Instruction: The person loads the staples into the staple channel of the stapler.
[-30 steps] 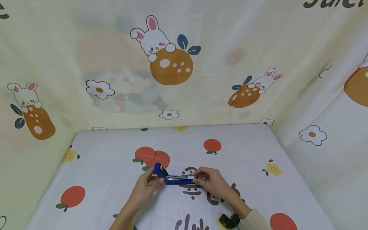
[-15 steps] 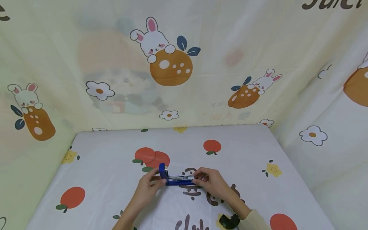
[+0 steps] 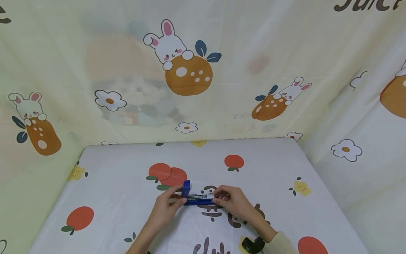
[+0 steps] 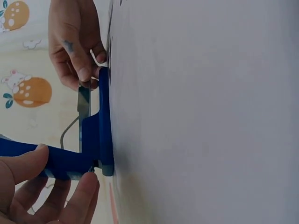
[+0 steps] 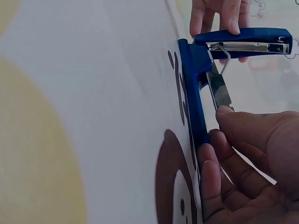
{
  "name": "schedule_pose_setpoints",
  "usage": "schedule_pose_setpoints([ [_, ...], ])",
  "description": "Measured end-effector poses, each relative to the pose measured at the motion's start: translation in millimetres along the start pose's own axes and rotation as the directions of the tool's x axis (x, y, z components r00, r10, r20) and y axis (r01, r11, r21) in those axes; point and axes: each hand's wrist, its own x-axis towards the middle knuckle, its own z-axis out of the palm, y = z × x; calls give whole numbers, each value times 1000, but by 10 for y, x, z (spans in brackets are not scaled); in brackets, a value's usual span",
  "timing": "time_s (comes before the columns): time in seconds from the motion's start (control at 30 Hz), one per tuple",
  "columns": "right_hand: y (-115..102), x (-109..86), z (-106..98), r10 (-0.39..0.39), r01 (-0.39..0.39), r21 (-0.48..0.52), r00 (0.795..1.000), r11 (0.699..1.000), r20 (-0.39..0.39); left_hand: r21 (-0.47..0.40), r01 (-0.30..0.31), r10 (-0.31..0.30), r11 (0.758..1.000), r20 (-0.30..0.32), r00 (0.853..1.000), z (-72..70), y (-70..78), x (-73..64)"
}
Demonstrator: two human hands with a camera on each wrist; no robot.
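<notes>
A blue stapler [image 3: 200,202] stands on the table with its top arm [image 3: 186,187] swung up, roughly upright, and its metal staple rail [image 3: 203,197] exposed. My left hand [image 3: 163,209] grips the raised top arm by the hinge end, thumb on one side and fingers on the other. At the opposite end, my right hand [image 3: 234,201] pinches the tip of the rail and the base. In the right wrist view the right thumb lies on the rail [image 5: 218,88], fingers by the base [image 5: 192,93]. A bent metal wire [image 4: 65,133] links the rail area and arm.
A white cloth [image 3: 120,190] printed with fruit and flowers covers the table. Near the right sleeve lies a black curved object [image 3: 253,244], its kind unclear. Printed curtains [image 3: 234,106] hang behind the table and at both sides.
The stapler's top arm has swung from leaning left to about upright. My left hand has moved slightly right with it. My right hand has stayed in place on the front end.
</notes>
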Motion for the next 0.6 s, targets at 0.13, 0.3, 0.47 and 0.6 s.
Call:
schedule_pose_setpoints([
  [0.13, 5, 3, 0, 1, -1, 0, 1000, 1000, 2, 25, -22, 22, 999, 3, 1000, 21, 4, 14],
  [0.3, 10, 3, 6, 7, -7, -2, 1000, 1000, -5, 36, -49, 49, 998, -4, 999, 37, 20, 8],
  [0.47, 27, 6, 14, -1, 1, -8, 1000, 1000, -11, 34, -79, 79, 996, -11, 997, 55, 37, -4],
  [0.6, 36, 7, 13, -9, 9, -8, 1000, 1000, -11, 45, -79, 79, 996, -10, 997, 64, 47, -6],
])
